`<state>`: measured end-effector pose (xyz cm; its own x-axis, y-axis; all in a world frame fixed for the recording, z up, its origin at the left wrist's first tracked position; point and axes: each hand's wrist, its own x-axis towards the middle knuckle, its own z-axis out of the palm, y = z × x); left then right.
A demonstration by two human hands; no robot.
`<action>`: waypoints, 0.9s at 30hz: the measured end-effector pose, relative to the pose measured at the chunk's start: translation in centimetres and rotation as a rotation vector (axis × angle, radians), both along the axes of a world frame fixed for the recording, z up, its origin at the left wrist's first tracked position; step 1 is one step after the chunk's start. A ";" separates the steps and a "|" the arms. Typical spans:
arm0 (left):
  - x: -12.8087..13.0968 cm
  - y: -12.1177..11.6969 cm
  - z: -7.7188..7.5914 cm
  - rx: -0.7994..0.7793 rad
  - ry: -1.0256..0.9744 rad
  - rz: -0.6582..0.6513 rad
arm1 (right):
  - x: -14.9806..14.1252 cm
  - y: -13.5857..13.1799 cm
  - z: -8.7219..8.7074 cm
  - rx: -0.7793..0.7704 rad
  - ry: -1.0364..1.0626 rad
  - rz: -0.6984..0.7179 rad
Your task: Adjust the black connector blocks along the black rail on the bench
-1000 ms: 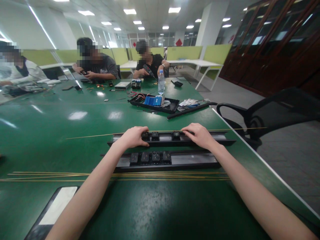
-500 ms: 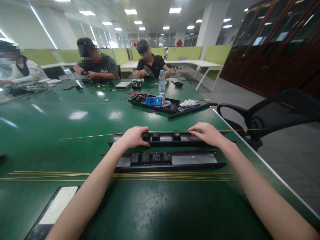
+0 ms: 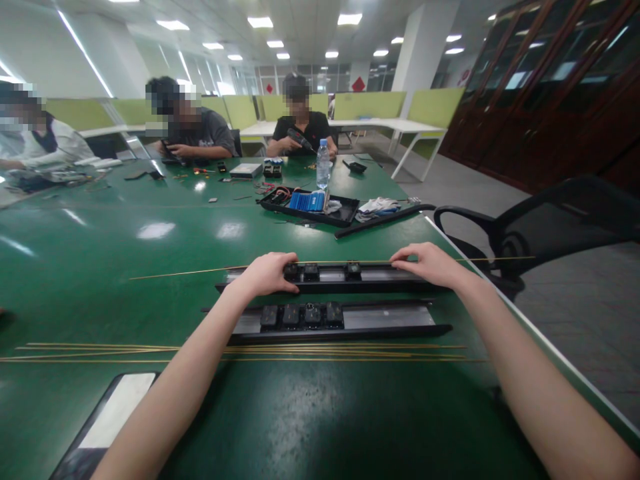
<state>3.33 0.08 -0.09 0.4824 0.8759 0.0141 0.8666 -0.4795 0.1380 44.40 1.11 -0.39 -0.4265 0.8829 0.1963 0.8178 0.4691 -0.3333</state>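
A long black channel rail (image 3: 335, 288) with a silvery inside lies across the table, with small black blocks (image 3: 311, 271) in it. My left hand (image 3: 265, 274) is closed over this rail near its left end, beside the leftmost visible block. A thin brass-coloured rod (image 3: 175, 273) runs along the rail's far side and sticks out past both ends. Thumb and fingers of my right hand (image 3: 424, 262) pinch the rod over the rail's right part. Nearer to me lies a second channel rail (image 3: 390, 318), holding several black blocks (image 3: 313, 317) grouped toward its left half.
Several loose brass-coloured rods (image 3: 125, 348) lie in front of the rails. A phone-like device (image 3: 117, 410) is at lower left. Beyond stand a black tray (image 3: 345, 212) with blue items, gloves (image 3: 377, 209), a black strip (image 3: 370, 227) and a water bottle (image 3: 323, 167). Three people sit opposite.
My right hand has slid a little to the right along the rod. My left hand stays in place on the rail.
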 end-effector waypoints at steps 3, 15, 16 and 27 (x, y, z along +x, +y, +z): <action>-0.1 0.1 -0.1 0.004 0.000 -0.011 | 0.7 0.0 0.2 -0.052 0.010 -0.028; -0.3 0.3 0.2 -0.009 -0.009 -0.015 | 1.9 -0.2 1.0 -0.085 -0.002 -0.069; -0.3 0.3 0.2 -0.006 -0.011 -0.019 | 2.0 -0.2 1.1 -0.090 -0.005 -0.074; -0.4 0.4 0.0 0.006 -0.017 -0.038 | 4.2 0.0 1.3 -0.136 -0.043 -0.174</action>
